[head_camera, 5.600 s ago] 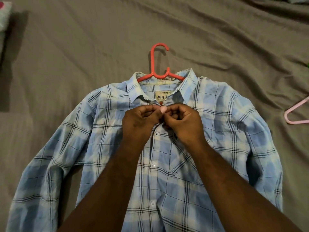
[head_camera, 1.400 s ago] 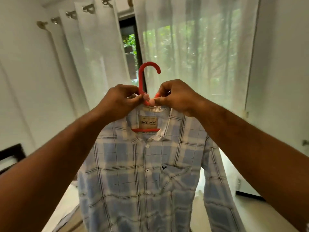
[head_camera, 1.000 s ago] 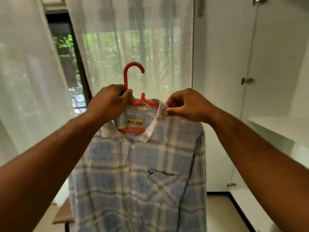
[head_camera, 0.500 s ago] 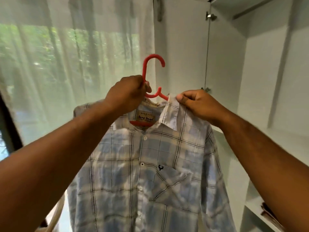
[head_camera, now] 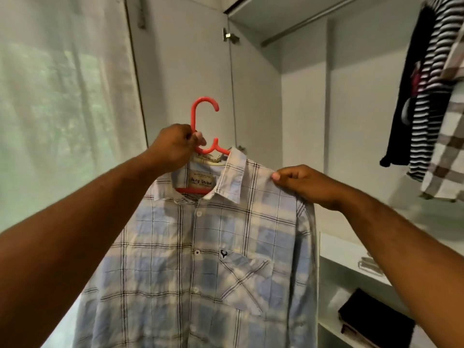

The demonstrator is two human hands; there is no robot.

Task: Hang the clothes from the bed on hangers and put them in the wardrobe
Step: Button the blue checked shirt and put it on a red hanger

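One shirt is up in the air and, by my read, you're close to done with it. The wardrobe point(head_camera: 303, 126) stands open ahead and to the right, and a few clothes point(head_camera: 426, 109) hang already at its far right: a striped top, something dark, a checked piece. How many wait on the bed I can't say, because the bed is out of view.

Your blue checked shirt point(head_camera: 200, 259) is buttoned down the front as far as shows. It's draped on the red hanger point(head_camera: 192, 114), held up near you just left of the opening, and not yet on the rail point(head_camera: 301, 22). So for this one I'd say what's left is lift, hook, let go.

Now the room. The curtain point(head_camera: 62, 121) fills the left, with the open door point(head_camera: 180, 71) right behind the hook. The rail runs high above the hook, and the stretch in view looks bare, well apart from the hung clothes. Lower down, a white shelf point(head_camera: 346, 249) juts out beside the shirt's right sleeve, so mind the cloth there.

Your left hand point(head_camera: 173, 146) has its fingers curled round the hanger's neck, below the hook. Your right hand point(head_camera: 308, 184) pinches the shirt's shoulder between thumb and fingers, just right of the collar.
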